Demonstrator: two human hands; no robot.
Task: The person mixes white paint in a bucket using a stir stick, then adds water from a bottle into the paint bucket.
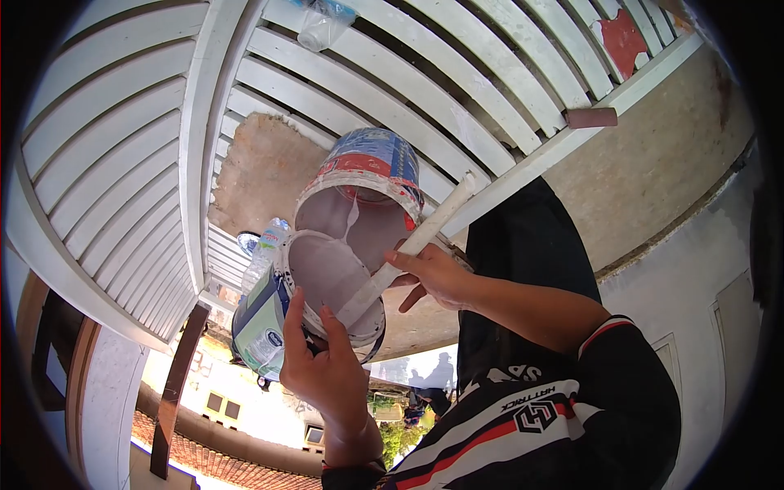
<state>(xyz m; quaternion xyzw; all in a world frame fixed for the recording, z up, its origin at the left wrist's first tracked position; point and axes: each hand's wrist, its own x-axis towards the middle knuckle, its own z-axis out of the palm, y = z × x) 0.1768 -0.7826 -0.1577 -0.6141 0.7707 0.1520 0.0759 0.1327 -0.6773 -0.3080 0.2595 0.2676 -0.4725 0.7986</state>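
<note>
A paint bucket (255,314) with green, blue and white sides is tipped over a second bucket (371,151) with blue and red sides. Pale greyish paint (327,265) fills the tipped one, and a thin stream of it falls into the other. My left hand (322,359) holds the tipped bucket near its rim, two fingers reaching up along the edge. Between the thumb and fingers of my right hand (433,273) is a paint-coated flat stick (425,233), its lower end in the paint of the tipped bucket.
White slatted benchwork (392,73) surrounds the buckets. A plastic bottle (268,245) stands beside the tipped bucket, and a clear plastic cup or bag (322,28) lies on the slats. A reddish-brown block (592,118) rests on the frame edge.
</note>
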